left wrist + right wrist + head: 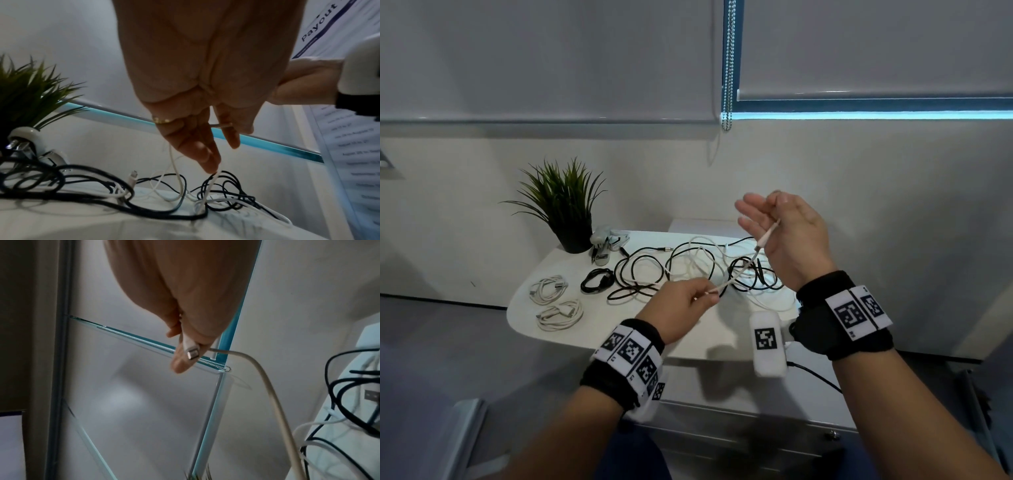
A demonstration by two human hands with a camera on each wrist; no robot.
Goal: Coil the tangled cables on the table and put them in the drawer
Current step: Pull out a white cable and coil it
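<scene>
A tangle of black and white cables lies on the white table. A white cable runs from the tangle up between both hands. My left hand pinches it low over the table's front; in the left wrist view the left hand has its fingers pointing down at the white cable. My right hand is raised above the tangle with the connector end across its palm. In the right wrist view the right hand pins the metal-tipped connector under its thumb.
At the table's left lie two coiled white cables and a coiled black cable. A potted plant and a stapler stand at the back left. A grey drawer unit sits below the table's front edge.
</scene>
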